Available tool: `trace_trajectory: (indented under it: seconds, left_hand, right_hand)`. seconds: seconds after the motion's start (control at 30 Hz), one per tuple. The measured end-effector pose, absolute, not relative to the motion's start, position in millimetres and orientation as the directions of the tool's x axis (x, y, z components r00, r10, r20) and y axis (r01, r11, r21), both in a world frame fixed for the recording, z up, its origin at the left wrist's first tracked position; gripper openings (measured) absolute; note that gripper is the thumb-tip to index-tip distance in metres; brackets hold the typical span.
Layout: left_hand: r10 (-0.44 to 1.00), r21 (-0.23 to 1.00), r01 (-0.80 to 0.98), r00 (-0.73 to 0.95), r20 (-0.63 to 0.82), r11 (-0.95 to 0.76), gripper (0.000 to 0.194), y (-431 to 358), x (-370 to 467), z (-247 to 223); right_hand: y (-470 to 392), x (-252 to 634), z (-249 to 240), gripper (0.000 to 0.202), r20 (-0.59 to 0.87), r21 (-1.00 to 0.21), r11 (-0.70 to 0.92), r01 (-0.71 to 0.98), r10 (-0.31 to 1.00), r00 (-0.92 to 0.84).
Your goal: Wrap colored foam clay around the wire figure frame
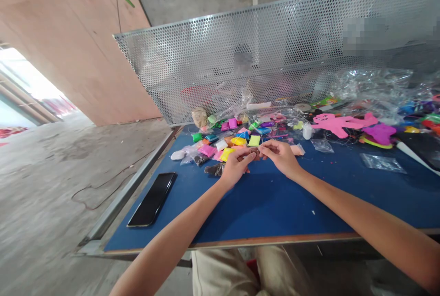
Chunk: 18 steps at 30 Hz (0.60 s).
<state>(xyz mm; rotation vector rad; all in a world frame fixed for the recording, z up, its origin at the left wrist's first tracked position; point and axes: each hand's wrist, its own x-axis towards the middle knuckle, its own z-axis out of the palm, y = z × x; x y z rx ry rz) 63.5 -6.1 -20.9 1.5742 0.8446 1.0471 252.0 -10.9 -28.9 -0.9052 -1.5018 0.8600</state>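
My left hand (237,166) and my right hand (281,157) meet over the middle of the blue table, fingertips pinched close together. Between them is a small brown piece (255,151), mostly covered by the fingers, so its exact kind is hard to make out. Just left of my left hand lies a dark brown packet (213,170) in clear plastic. Right behind the hands are a yellow packet (227,154) and a lime-green packet (254,140), among several small bright packets that look like modelling clay. A peach-coloured packet (297,150) rests beside my right hand.
A black phone (152,200) lies at the table's left side. Behind the packets stands a perforated metal panel (220,57). To the right are a pink figure cutout (338,124), a purple shape (380,133), a small white bottle (307,131) and clear plastic bags (383,162).
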Motion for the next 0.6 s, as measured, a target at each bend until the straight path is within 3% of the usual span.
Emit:
trace_trajectory:
  seconds: [0.23, 0.6]
  left_hand:
    - [0.917, 0.975, -0.023, 0.337, 0.214, -0.220, 0.048, -8, 65, -22]
    - [0.907, 0.960, 0.097, 0.365, 0.211, -0.263, 0.037, -1, 62, -20]
  right_hand:
    - [-15, 250, -25, 0.029, 0.448, -0.885, 0.450, 0.115, 0.893, -0.048]
    - [-22, 255, -17, 0.026, 0.506, -0.828, 0.509, 0.236, 0.859, -0.077]
